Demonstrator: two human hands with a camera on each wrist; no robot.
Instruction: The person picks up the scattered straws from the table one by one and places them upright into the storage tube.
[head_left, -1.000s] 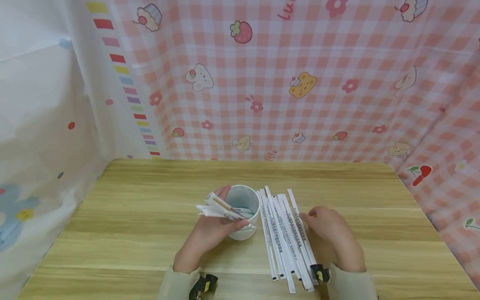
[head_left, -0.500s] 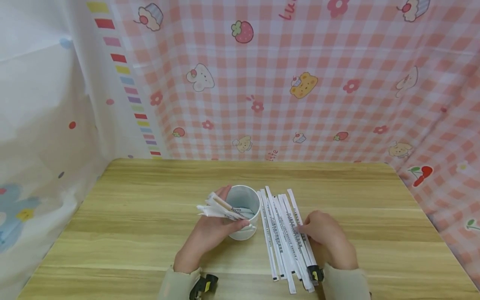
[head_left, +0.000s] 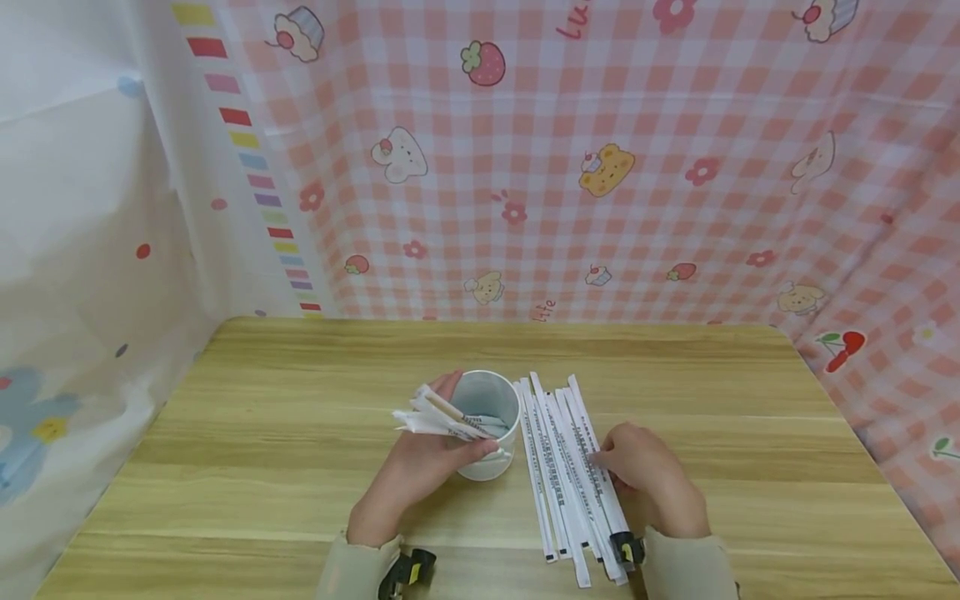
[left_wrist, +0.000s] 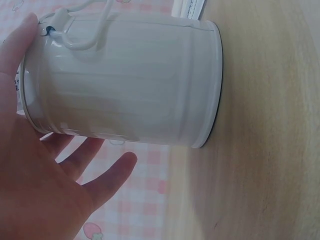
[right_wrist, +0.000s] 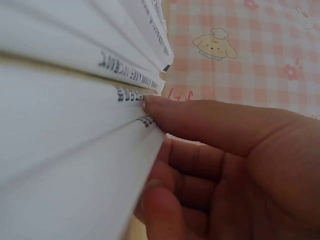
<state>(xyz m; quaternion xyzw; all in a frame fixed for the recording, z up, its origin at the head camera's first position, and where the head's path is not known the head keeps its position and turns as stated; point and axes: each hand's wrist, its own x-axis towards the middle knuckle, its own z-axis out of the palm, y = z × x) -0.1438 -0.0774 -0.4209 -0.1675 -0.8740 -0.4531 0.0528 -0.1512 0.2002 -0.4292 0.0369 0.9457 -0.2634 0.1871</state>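
In the head view my left hand (head_left: 420,467) holds a small white pail (head_left: 487,468) near its rim, thumb on the near side. The left wrist view shows the pail's wall (left_wrist: 125,80) and its wire handle (left_wrist: 100,30), with some fingers extended beside it. Several paper-wrapped straws (head_left: 446,421) lean out of the pail over that hand. To the right of it, more wrapped straws (head_left: 558,467) lie in a loose row. My right hand (head_left: 656,475) pinches the rightmost ones, thumb (right_wrist: 200,120) on top and fingers curled at their edge.
The wooden table (head_left: 300,375) carries the pail and the straws. Behind it hangs a pink checked cloth (head_left: 525,233) with cartoon prints. A white cloth (head_left: 90,250) hangs on the left side.
My right hand has moved slightly left and toward me along the row. The rightmost straw has shifted left against the others. My left hand and the pail stay put.
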